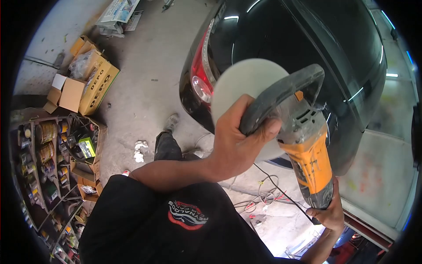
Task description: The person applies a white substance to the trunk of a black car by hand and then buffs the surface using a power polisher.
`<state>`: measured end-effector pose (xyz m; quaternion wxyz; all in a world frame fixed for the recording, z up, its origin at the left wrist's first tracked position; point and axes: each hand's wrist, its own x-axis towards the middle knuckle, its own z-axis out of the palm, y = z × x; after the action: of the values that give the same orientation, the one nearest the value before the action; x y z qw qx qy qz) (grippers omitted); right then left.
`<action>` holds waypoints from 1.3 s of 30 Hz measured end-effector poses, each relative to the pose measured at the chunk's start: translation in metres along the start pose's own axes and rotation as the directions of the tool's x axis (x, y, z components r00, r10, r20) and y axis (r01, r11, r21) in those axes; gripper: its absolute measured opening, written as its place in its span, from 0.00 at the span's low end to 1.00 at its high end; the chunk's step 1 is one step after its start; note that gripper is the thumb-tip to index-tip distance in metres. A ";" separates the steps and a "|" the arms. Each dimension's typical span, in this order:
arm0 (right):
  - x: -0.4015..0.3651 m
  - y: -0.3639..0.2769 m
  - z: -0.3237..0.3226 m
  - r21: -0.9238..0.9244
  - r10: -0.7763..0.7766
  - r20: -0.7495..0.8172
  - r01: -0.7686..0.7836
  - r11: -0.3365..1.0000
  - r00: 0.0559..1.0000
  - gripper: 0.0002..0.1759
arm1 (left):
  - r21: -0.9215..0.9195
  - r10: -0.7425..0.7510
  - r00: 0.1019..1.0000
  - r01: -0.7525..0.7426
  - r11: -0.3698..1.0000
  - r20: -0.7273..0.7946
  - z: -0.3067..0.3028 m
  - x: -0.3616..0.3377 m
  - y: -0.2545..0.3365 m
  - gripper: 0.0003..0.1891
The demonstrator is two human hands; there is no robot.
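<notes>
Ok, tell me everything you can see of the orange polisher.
The polisher has a scuffed, plastic-looking orange casing, slotted grey head and dark rear end, where a dark cord trails. A broad, pale round pad lies behind its black loop handle. It is held slantwise, left hand on the handle, right hand at the rear end. In view it overlaps the dark car; contact or spin cannot be told.
</notes>
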<state>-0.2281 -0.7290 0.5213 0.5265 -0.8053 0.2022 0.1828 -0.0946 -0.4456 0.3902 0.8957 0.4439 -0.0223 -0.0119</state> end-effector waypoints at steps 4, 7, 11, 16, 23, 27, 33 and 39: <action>-0.045 0.028 -0.012 0.008 0.029 -0.049 -0.029 1.000 0.998 0.76 | 0.027 0.010 0.997 -0.012 1.000 0.078 0.022 -0.030 -0.016 0.17; -0.072 0.036 -0.018 -0.001 0.040 -0.104 -0.040 0.999 0.994 0.76 | -0.021 0.006 0.991 -0.004 1.000 0.133 0.050 -0.039 -0.029 0.17; -0.108 0.040 -0.031 0.001 0.140 -0.260 -0.145 0.989 0.955 0.75 | -0.079 -0.053 0.974 0.072 0.994 0.219 0.082 -0.046 -0.053 0.16; -0.119 0.037 -0.026 -0.088 0.079 -0.301 -0.110 0.990 0.950 0.74 | -0.072 -0.096 0.964 0.117 0.990 0.246 0.085 -0.045 -0.055 0.14; -0.090 0.003 -0.007 -0.075 0.019 -0.192 -0.034 0.997 0.981 0.75 | -0.053 -0.051 0.986 0.060 0.997 0.161 0.050 -0.040 -0.026 0.15; -0.074 -0.018 0.008 -0.043 0.015 -0.136 -0.020 0.999 0.991 0.76 | -0.073 -0.007 0.994 0.016 0.997 0.113 0.031 -0.041 -0.006 0.15; -0.066 -0.031 -0.003 -0.111 0.030 -0.046 -0.035 0.993 0.998 0.76 | -0.062 -0.007 0.998 0.012 0.998 0.069 0.025 -0.042 -0.005 0.16; -0.089 -0.005 -0.012 -0.186 0.110 -0.233 -0.155 0.970 0.966 0.78 | -0.028 -0.009 0.981 0.015 0.999 0.193 0.037 -0.041 -0.026 0.17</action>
<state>-0.3004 -0.7259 0.5751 0.4024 -0.8546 0.2935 0.1468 -0.1378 -0.4894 0.3904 0.8957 0.4274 -0.1062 -0.0607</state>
